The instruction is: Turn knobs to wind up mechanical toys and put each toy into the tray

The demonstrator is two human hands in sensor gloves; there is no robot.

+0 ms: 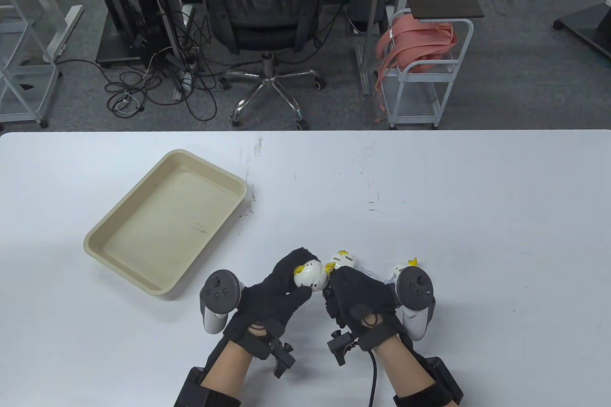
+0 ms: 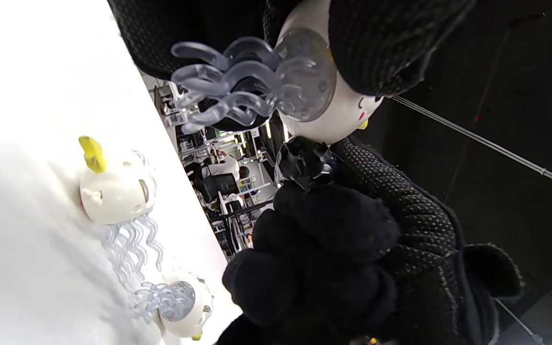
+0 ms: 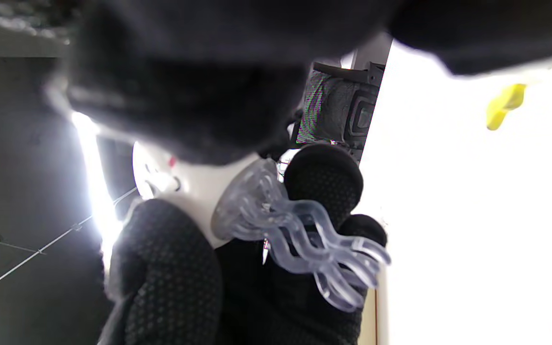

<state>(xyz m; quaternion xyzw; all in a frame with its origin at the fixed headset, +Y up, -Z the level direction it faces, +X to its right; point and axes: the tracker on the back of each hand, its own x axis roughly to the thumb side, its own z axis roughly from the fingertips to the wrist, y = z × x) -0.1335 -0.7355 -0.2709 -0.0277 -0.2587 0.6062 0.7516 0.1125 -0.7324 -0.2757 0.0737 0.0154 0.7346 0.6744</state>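
Hands working one wind-up jellyfish toy near the surface's front edge.
The left hand [image 1: 281, 290] is gripping a white jellyfish toy [image 1: 310, 275], fingers curled round its body, while the right hand [image 1: 360, 299] is pinching at its side, fingers bunched together. Two more jellyfish toys [image 2: 113, 189] are lying on the surface [image 1: 477, 216]; the beige tray [image 1: 167, 221] is sitting to the left.

Even overhead light keeps the table view sharp. Both wrist views blow the table [image 2: 27, 143] out to white; the right wrist view blurs up close.
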